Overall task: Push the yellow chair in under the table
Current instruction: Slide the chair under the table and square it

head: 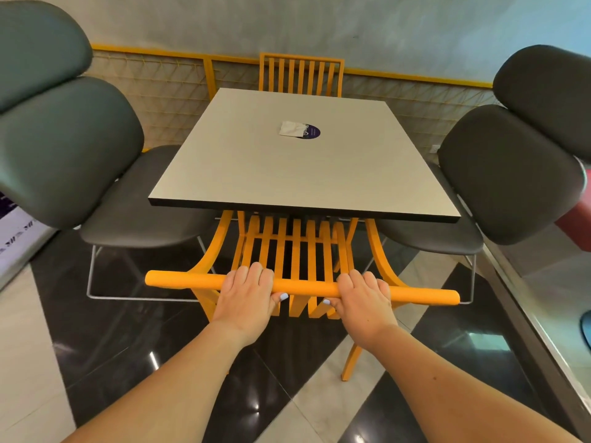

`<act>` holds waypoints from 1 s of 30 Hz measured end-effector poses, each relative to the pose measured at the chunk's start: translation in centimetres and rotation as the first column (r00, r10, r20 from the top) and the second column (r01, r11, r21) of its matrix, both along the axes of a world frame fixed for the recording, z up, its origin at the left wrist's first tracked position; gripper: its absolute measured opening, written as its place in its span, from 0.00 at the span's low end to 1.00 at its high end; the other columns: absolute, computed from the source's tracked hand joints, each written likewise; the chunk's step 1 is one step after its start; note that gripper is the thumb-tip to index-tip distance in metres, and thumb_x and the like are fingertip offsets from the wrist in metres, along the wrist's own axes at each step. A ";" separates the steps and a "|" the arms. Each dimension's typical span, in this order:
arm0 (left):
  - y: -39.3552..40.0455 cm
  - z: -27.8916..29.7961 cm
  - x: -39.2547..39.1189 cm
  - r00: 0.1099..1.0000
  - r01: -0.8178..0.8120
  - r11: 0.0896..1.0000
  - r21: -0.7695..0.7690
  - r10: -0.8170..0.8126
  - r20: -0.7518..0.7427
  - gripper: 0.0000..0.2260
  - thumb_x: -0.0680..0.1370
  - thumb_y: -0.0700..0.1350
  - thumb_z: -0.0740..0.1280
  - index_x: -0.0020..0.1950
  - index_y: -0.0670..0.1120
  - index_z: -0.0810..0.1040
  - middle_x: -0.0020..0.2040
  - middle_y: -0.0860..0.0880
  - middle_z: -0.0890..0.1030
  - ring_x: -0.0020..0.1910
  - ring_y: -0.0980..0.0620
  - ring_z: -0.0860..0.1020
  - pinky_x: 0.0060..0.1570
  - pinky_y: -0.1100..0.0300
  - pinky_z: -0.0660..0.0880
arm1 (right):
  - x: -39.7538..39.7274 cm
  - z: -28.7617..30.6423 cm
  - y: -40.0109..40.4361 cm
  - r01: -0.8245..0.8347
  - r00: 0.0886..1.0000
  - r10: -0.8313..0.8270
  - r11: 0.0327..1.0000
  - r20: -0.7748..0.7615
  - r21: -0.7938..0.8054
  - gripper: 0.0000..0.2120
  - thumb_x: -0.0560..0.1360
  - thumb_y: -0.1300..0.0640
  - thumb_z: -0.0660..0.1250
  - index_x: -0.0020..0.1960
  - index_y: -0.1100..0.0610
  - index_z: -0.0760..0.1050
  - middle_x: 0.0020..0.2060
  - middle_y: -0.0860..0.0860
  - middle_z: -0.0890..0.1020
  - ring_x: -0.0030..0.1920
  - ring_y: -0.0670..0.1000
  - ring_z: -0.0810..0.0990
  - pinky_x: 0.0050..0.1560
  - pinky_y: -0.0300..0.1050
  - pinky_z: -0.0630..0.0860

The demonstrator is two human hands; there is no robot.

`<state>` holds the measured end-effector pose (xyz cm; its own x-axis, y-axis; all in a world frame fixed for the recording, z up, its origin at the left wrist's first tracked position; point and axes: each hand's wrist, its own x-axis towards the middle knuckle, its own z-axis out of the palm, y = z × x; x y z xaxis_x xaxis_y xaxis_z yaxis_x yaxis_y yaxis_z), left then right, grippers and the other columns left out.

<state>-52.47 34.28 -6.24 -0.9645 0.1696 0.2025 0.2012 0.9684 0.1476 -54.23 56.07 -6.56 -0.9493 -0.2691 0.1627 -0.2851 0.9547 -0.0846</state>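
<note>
The yellow chair [192, 281] stands at the near side of the square grey table [243, 161]. Its slatted back and round top rail face me, and its seat is hidden under the tabletop's near edge. My left hand [248, 297] grips the top rail just left of its middle, fingers over the rail and thumb below. My right hand [361, 298] grips the same rail just right of the middle. One rear leg of the chair shows on the floor at lower right.
Two dark padded chairs flank the table, one on the left [70, 148] and one on the right [511, 174]. A second yellow chair [300, 73] stands at the far side against the wall. A white napkin [291, 128] lies on a purple sticker [311, 132].
</note>
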 end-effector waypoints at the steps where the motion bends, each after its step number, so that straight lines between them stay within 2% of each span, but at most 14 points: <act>1: 0.1 0.0 0.0 1.000 -0.003 1.000 0.001 0.003 0.001 0.15 0.77 0.58 0.56 0.54 0.48 0.71 0.48 0.50 0.72 0.44 0.52 0.66 0.50 0.54 0.68 | 0.0 0.0 0.1 -0.003 1.000 0.003 1.000 0.000 0.001 0.10 0.75 0.43 0.59 0.49 0.49 0.67 0.41 0.44 0.66 0.43 0.48 0.64 0.49 0.48 0.65; 8: 1.6 -0.1 0.0 1.000 0.005 1.000 0.026 -0.004 -0.010 0.14 0.77 0.58 0.56 0.53 0.49 0.69 0.46 0.51 0.69 0.43 0.53 0.63 0.49 0.55 0.67 | -0.2 0.3 1.7 0.007 0.999 -0.008 1.000 0.044 0.027 0.10 0.76 0.44 0.58 0.52 0.49 0.67 0.45 0.46 0.71 0.46 0.49 0.66 0.52 0.48 0.65; 15: 0.9 -0.4 0.1 0.998 0.056 0.998 0.030 -0.055 -0.036 0.14 0.76 0.58 0.55 0.52 0.49 0.71 0.46 0.51 0.72 0.43 0.53 0.66 0.48 0.55 0.68 | 0.1 0.4 1.2 0.010 0.999 -0.011 0.999 0.037 0.036 0.11 0.75 0.43 0.58 0.50 0.50 0.67 0.43 0.46 0.67 0.43 0.48 0.63 0.49 0.48 0.65; 19: 0.6 -0.2 0.1 0.997 0.042 0.999 0.015 -0.041 -0.061 0.13 0.76 0.56 0.61 0.51 0.47 0.73 0.45 0.50 0.74 0.42 0.51 0.69 0.45 0.53 0.70 | 0.1 0.1 0.9 -0.007 1.000 0.006 1.000 0.027 0.020 0.11 0.75 0.43 0.58 0.50 0.50 0.67 0.43 0.46 0.71 0.44 0.50 0.67 0.50 0.49 0.66; 25: 1.0 0.2 0.2 0.999 0.030 0.999 0.011 -0.030 -0.025 0.14 0.77 0.56 0.59 0.53 0.48 0.72 0.47 0.49 0.73 0.44 0.51 0.68 0.49 0.53 0.69 | -0.3 -0.2 1.2 -0.009 1.000 0.009 1.000 0.013 -0.003 0.11 0.75 0.43 0.60 0.50 0.49 0.67 0.43 0.47 0.72 0.44 0.49 0.67 0.49 0.49 0.67; 30: 1.2 0.2 0.2 1.000 0.014 1.000 0.005 -0.014 -0.008 0.14 0.77 0.57 0.58 0.54 0.47 0.71 0.48 0.49 0.73 0.46 0.51 0.68 0.50 0.55 0.67 | -0.3 -0.1 1.3 -0.018 1.000 0.018 1.000 0.006 -0.010 0.09 0.75 0.44 0.60 0.47 0.49 0.67 0.41 0.45 0.69 0.42 0.48 0.65 0.48 0.48 0.66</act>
